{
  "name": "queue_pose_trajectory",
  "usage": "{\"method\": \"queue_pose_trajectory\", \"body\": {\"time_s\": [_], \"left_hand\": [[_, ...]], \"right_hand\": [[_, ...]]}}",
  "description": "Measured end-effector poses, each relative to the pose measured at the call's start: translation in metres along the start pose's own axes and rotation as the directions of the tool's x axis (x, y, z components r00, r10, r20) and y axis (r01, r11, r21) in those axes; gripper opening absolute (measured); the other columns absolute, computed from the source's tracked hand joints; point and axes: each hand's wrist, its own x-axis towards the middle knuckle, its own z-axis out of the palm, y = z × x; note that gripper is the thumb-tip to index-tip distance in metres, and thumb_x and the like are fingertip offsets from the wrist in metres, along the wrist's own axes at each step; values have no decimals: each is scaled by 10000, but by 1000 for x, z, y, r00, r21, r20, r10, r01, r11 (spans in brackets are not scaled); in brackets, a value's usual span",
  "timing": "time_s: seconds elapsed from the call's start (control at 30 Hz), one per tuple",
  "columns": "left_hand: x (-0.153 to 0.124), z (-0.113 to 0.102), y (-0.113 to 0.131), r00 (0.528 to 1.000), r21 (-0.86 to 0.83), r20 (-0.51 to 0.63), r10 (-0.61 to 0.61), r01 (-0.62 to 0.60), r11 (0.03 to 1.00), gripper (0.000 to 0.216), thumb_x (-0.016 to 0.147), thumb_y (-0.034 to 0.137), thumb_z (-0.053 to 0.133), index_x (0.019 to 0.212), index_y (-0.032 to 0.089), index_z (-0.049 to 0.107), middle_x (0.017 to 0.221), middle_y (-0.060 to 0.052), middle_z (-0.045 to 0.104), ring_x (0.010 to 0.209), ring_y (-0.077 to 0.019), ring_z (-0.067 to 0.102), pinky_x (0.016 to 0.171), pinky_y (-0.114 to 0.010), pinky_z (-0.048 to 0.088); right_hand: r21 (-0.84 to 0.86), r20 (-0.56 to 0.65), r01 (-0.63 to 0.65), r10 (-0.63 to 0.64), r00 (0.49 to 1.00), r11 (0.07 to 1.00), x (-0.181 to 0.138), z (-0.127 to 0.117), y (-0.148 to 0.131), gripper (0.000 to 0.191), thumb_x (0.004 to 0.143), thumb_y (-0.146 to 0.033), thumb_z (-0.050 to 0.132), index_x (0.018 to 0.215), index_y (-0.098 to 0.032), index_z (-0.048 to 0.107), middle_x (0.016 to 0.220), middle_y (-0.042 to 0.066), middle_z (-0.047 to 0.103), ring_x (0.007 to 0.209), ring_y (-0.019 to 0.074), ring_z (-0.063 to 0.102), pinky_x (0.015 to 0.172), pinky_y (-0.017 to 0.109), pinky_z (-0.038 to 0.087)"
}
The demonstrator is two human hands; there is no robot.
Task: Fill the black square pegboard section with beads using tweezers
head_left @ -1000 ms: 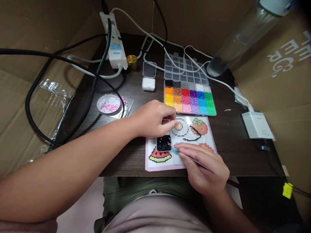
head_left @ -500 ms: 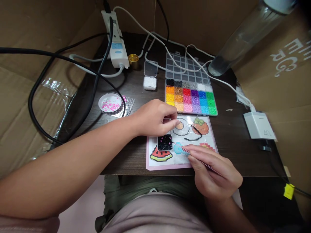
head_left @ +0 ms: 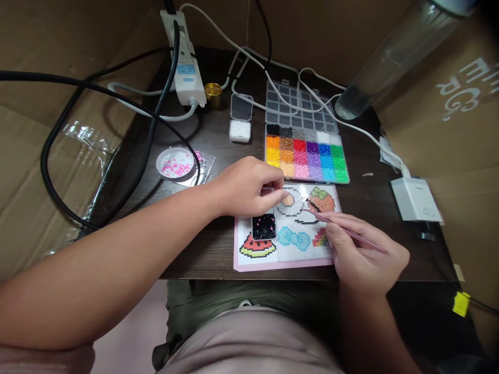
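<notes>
A clear pegboard (head_left: pixel 302 249) lies on a pink-edged pattern sheet (head_left: pixel 244 262) showing a watermelon, an egg, an orange fruit, a cloud and a rainbow. My left hand (head_left: pixel 245 187) rests on the board's upper left with fingers curled and pinched at its edge. Just below it sits a small black tray of dark beads (head_left: pixel 264 226). My right hand (head_left: pixel 364 249) grips pink tweezers (head_left: pixel 343 230), whose tips point at the black outline by the orange fruit (head_left: pixel 322 200).
A bead organiser (head_left: pixel 306 154) with many colours and its open lid sits behind the board. Further back are a small box of white beads (head_left: pixel 239 131), a dish of pink beads (head_left: pixel 174 163), a power strip (head_left: pixel 186 72) with cables, a white charger (head_left: pixel 415 199) and a clear cylinder (head_left: pixel 382 62).
My right hand has moved right and away from me with the tweezers, from beside the black bead tray to the orange fruit. The cloud and rainbow are now uncovered. My left hand has stayed put.
</notes>
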Motion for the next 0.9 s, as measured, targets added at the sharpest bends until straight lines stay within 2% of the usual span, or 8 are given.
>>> {"method": "queue_pose_trajectory", "body": {"time_s": [0.2, 0.37, 0.9], "left_hand": [[1, -1, 0, 1000, 18, 5, -1, 1, 1000, 180, 831, 272, 611, 750, 139, 703, 592, 17, 622, 524, -75, 490, 538, -226, 336], [0, -2, -1, 1000, 18, 15, -10, 9, 1000, 182, 834, 268, 604, 744, 140, 697, 590, 16, 622, 522, -76, 495, 530, -223, 335], [-1, -3, 0, 1000, 18, 15, -14, 13, 1000, 179, 836, 263, 606, 740, 138, 691, 593, 16, 624, 523, -72, 496, 531, -219, 333]], "right_hand": [[-4, 72, -38, 39, 997, 999, -2, -4, 3, 198, 814, -100, 741, 917, -261, 792, 883, -15, 796, 818, 166, 755, 785, 296, 620], [-26, 122, -44, 47, 991, 999, -3, -7, 6, 183, 819, -100, 732, 909, -249, 787, 885, -1, 791, 828, 174, 750, 750, 291, 619], [-4, 205, 11, -10, 979, 1000, -1, -6, 3, 207, 819, -58, 715, 891, -244, 770, 875, -15, 786, 813, 149, 745, 784, 274, 614]]}}
